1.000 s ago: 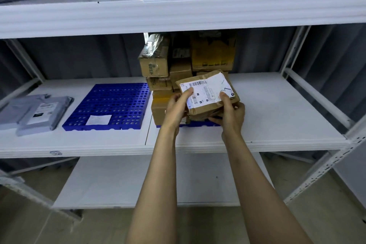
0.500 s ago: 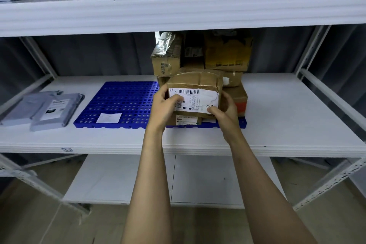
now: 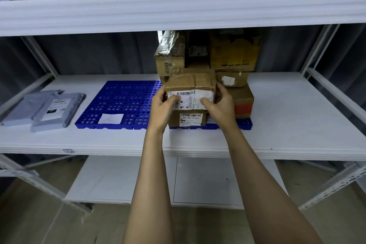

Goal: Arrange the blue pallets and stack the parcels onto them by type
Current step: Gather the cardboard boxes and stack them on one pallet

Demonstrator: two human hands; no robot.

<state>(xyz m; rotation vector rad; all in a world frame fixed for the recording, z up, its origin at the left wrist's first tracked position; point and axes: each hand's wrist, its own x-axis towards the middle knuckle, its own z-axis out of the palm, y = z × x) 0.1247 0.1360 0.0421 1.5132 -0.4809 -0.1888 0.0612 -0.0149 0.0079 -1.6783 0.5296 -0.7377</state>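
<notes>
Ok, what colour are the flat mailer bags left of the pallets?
The mailer bags are grey, with white labels, seen in the head view.

Creased brown cardboard parcel (image 3: 191, 85) wrapped in glossy tape; perforated blue plastic pallet (image 3: 122, 101); grey matt plastic mailers (image 3: 53, 111); smooth white shelf board (image 3: 297, 115).

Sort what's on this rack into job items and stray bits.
Job: box, gripped by left hand and right hand; box stack; right pallet under it; left pallet; grey mailer bags.
Stray: paper slip on the left pallet; sticker on shelf edge.
</notes>
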